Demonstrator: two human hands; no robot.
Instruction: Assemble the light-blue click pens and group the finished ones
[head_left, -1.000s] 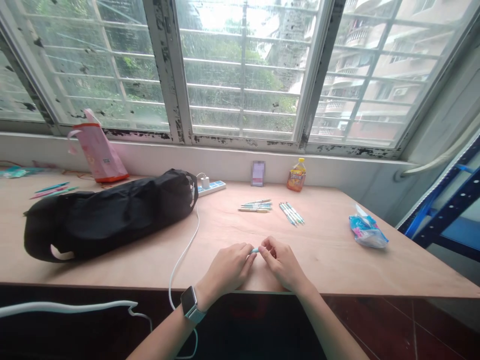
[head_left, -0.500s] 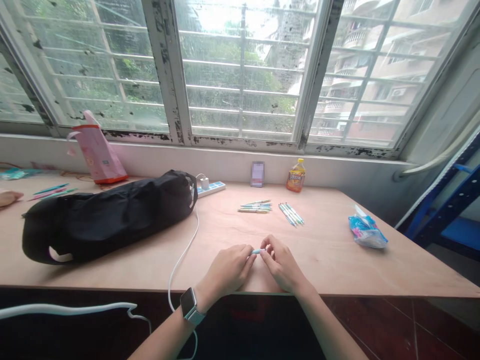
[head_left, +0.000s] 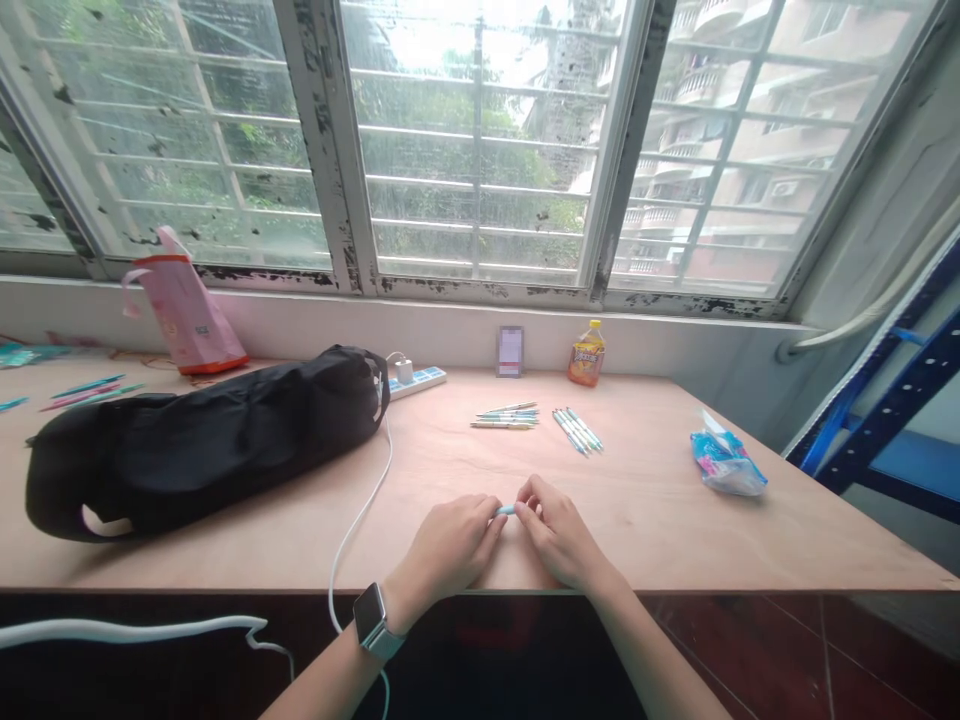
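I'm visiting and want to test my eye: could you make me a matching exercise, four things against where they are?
Things
1. Bottle
2. Watch
3. Small blue piece
4. Tissue pack

Places
A. Held between the fingers of the left hand and right hand
B. Farthest right on the table
C. Strapped on at the left wrist
D. Standing at the back, close to the wall

Right pairs
1-D, 2-C, 3-A, 4-B
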